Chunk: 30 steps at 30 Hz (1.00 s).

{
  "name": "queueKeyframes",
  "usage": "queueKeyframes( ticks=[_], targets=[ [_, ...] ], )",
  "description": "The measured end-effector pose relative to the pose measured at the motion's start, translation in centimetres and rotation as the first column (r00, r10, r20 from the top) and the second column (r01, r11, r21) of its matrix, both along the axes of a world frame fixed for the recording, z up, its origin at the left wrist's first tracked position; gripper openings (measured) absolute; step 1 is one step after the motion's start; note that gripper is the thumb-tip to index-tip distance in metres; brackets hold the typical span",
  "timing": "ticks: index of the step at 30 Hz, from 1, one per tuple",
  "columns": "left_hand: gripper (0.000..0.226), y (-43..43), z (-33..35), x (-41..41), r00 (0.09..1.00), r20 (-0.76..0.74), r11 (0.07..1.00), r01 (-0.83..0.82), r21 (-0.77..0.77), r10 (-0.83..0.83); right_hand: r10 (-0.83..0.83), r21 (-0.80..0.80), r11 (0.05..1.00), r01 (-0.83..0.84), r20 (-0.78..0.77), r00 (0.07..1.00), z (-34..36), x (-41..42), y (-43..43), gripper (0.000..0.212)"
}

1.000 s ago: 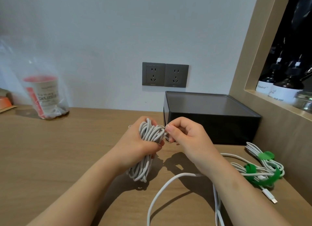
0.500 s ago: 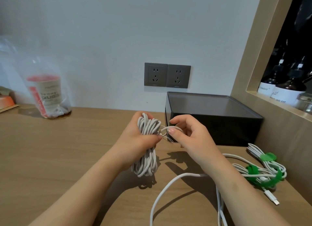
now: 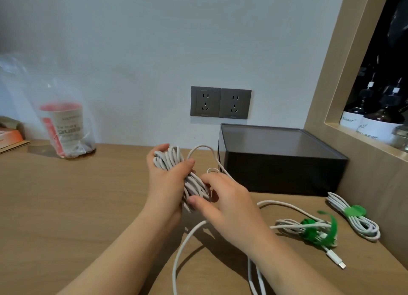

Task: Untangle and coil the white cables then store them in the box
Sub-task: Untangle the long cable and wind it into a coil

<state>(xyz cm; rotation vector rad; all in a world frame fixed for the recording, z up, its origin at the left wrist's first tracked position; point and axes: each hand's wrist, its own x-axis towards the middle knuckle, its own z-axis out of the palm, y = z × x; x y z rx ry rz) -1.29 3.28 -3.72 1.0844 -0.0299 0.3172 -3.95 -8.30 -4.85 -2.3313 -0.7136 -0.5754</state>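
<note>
Two hands at centre: left hand [image 3: 164, 184] grasps coiled cable bundle [image 3: 174, 160]; right hand [image 3: 231, 204] pinches its lower end; black box [image 3: 282, 175] right.

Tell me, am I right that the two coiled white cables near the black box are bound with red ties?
Not quite: the head view shows green ties, not red, binding the two coiled white cables near the black box.

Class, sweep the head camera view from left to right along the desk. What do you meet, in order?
Bagged cup → cable coil gripped in the left hand → right hand → bundle with a loose green strap → green-tied bundle. The black box overlaps several, so it is left out.
</note>
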Motion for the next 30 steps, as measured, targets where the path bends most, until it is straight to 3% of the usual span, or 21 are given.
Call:
queueKeyframes(
  ticks=[4,11,14,18,22,26,30],
  targets=[
    [0.064,0.2,-0.4,0.2,0.995,-0.063,0.982,0.070,-0.177,-0.083,-0.026,-0.021,0.999,0.029,0.111,0.993,-0.6,0.4,-0.2,0.033],
    [0.054,0.8,-1.1,1.1,0.977,-0.181,0.958,0.057,-0.281,-0.111,0.036,0.007,0.999,-0.036,0.016,0.999,-0.5,0.2,-0.1,0.044],
    [0.061,1.7,-1.4,1.3,0.939,-0.222,0.896,0.153,-0.417,-0.264,0.042,-0.063,0.997,-0.040,0.023,0.999,-0.4,0.1,0.1,0.056],
    [0.075,1.4,-1.6,1.5,0.931,-0.171,0.868,0.218,-0.445,-0.322,-0.069,-0.068,0.994,0.082,0.168,0.983,-0.9,0.6,0.1,0.044],
    [0.048,1.0,-1.6,1.5,0.935,-0.147,0.875,0.235,-0.424,-0.322,-0.123,-0.057,0.988,0.144,0.275,0.954,-1.2,0.7,0.1,0.038],
    [0.053,1.4,-1.3,1.4,0.875,-0.220,0.851,0.312,-0.422,-0.430,-0.100,-0.092,0.988,0.126,0.242,0.965,-1.3,0.7,0.1,0.036],
    [0.053,1.4,-1.2,1.6,0.881,-0.274,0.867,0.244,-0.434,-0.385,-0.060,-0.120,0.989,0.086,0.206,0.977,-1.3,0.9,0.0,0.034]
  ],
)
